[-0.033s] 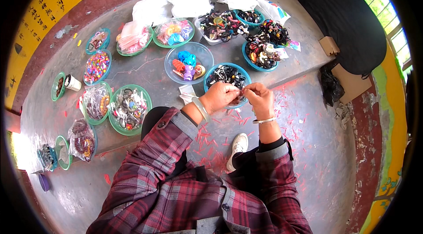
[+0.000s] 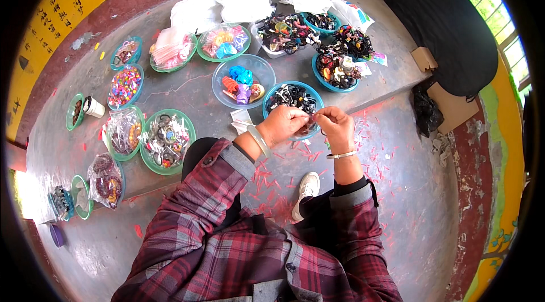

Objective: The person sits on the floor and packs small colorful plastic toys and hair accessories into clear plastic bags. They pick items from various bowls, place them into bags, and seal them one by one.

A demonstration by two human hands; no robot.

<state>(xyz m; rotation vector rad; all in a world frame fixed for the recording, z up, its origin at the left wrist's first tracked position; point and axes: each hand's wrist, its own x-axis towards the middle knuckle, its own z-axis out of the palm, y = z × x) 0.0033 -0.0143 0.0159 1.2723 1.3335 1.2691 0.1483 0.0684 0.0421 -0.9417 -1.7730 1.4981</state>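
My left hand [image 2: 282, 125] and my right hand [image 2: 337, 128] meet over the near rim of a blue basin [image 2: 319, 93]. Fingertips of both hands are pinched together, a small gap apart. Something small and dark is at the fingertips, too small to make out. Inside the basin lies a heap of black hair ties [image 2: 292, 97], partly covered by my hands. Just beyond my left hand stands a clear blue bowl [image 2: 218, 83] with blue, orange and purple pieces. A white paper packet [image 2: 241, 120] lies beside my left wrist.
Basins of hair ties [image 2: 340, 69] crowd the raised ledge at the right. Green bowls [image 2: 166, 143] of bagged accessories stand at the left. Red scraps [image 2: 374, 171] litter the lower floor around my shoe [image 2: 307, 191]. A cardboard piece [image 2: 454, 106] leans at the right wall.
My right hand has shifted very slightly to the right, its fingers still pinched. My left hand and everything else look the same.
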